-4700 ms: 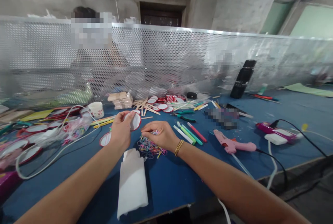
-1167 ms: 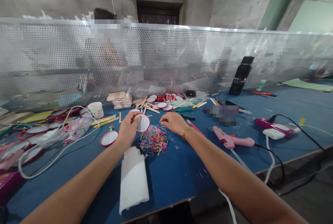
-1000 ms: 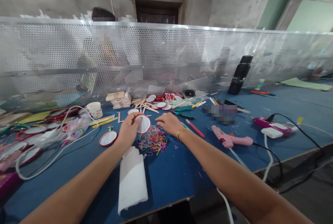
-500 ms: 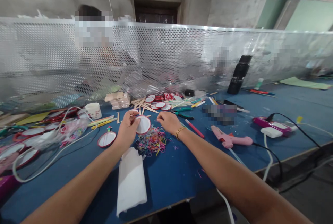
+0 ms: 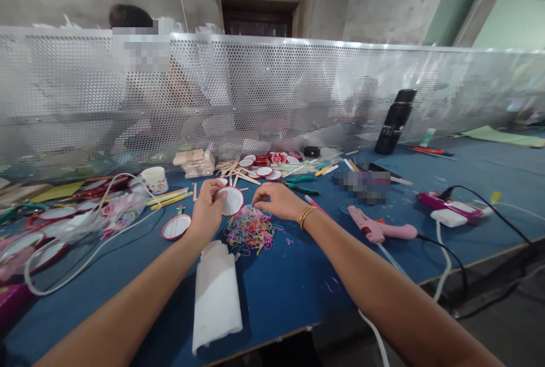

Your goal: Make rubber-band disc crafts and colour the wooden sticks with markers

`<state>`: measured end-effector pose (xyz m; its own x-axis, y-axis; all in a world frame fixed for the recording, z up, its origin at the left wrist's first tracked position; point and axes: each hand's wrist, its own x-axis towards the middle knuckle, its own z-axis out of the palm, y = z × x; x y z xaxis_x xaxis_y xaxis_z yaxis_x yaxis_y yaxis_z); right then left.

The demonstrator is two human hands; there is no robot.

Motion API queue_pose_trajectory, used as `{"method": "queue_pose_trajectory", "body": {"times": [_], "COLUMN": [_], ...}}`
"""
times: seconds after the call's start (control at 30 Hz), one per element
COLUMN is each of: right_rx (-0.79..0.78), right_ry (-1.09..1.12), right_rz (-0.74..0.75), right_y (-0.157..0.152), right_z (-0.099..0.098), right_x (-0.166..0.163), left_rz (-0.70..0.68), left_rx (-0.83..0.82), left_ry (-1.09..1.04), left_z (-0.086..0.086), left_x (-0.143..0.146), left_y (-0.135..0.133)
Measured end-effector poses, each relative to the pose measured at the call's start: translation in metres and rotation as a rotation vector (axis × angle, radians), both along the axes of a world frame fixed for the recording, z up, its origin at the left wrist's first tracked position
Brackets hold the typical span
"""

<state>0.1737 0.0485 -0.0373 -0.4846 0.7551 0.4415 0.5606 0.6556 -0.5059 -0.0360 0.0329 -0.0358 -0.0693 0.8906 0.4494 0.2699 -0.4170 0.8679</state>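
One red-rimmed disc point(image 5: 232, 202): I see it in the left hand point(image 5: 208, 208), white face showing, at the far edge of a heap of coloured bands point(image 5: 251, 236).
Left grip: fingers and thumb closed on the disc's left rim.
Right hand point(image 5: 276, 201): I find it over the heap's far right edge, thumb and fingertips drawn nearly together; from here I cannot tell whether they pinch a band.
Right wrist: a gold bracelet point(image 5: 306, 216).
Second disc point(image 5: 176, 226): on the blue table point(image 5: 293, 307), just left of the left forearm.
Folded white sheet point(image 5: 217, 301): on the near side of the heap.
Pink glue gun point(image 5: 377, 228): lying right of the right forearm.
Black bottle point(image 5: 394, 125): standing by the perforated screen point(image 5: 272, 94).
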Motion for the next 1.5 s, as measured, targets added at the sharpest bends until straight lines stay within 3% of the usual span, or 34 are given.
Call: {"method": "queue_pose_trajectory", "body": {"times": [0.13, 0.3, 0.5, 0.77, 1.23, 1.5], "right_rx": [0.004, -0.053, -0.036, -0.109, 0.021, -0.040], "right_ry": [-0.076, -0.187, -0.232, -0.169, -0.318, -0.063], "right_rz": [0.094, 0.127, 0.113, 0.034, 0.145, 0.158], "right_y": [-0.010, -0.013, -0.011, -0.008, -0.018, -0.014], "right_z": [0.008, 0.010, 0.004, 0.012, 0.008, 0.009], "right_x": [0.001, 0.004, -0.001, 0.012, -0.004, 0.005], "left_rz": [0.020, 0.005, -0.004, 0.007, 0.029, 0.034], "left_rx": [0.036, -0.031, -0.024, -0.021, 0.039, 0.040], "left_ry": [0.061, 0.112, 0.113, 0.092, 0.159, 0.143], "left_z": [0.000, 0.003, 0.004, 0.002, 0.008, 0.011], "left_x": [0.000, 0.002, 0.002, 0.000, 0.002, 0.004], "left_y": [0.000, -0.005, -0.005, -0.001, -0.009, -0.012]}}
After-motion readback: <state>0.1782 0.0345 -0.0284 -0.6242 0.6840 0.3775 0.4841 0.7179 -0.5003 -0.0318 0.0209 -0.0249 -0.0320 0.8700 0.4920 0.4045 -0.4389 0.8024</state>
